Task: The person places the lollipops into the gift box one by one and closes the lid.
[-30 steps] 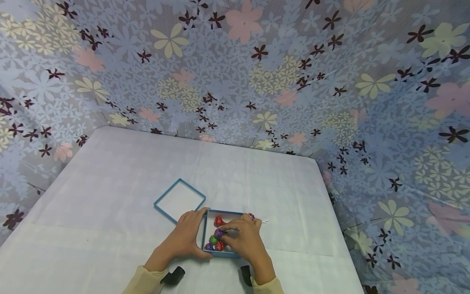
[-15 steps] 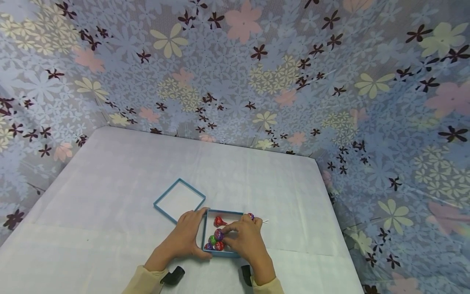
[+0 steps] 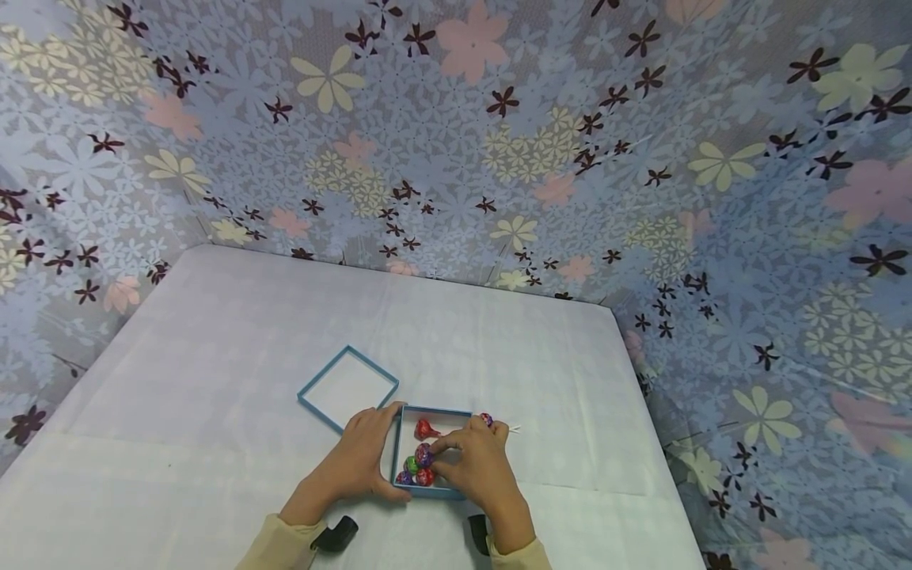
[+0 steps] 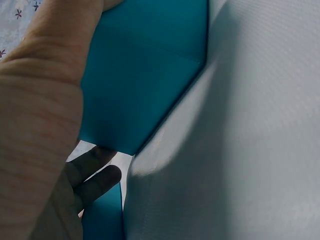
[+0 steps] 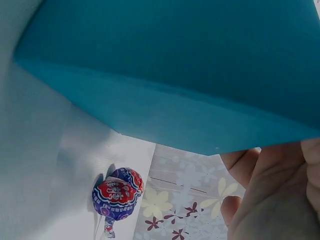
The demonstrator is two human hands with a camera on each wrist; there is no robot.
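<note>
A blue box with lollipops inside stands near the table's front. My left hand holds its left side, thumb at the near corner and fingers at the far one. Over the box's right wall reaches my right hand, thumb and index finger pinching a purple lollipop. Below that lollipop sit a green lollipop, a red lollipop and another purple one in the near left corner. A red-wrapped lollipop lies near the far wall. The right hand hides the box's right part.
A blue-rimmed lid lies behind the left hand, white inside. Just outside the box's right wall are purple-and-red lollipops, white sticks pointing right. A white cloth covers the table; a flowered curtain hangs behind it.
The right hand has shifted the purple lollipop very slightly toward the near side, and the red lollipop by the far wall shows more of its wrapper. The left hand has not moved.
</note>
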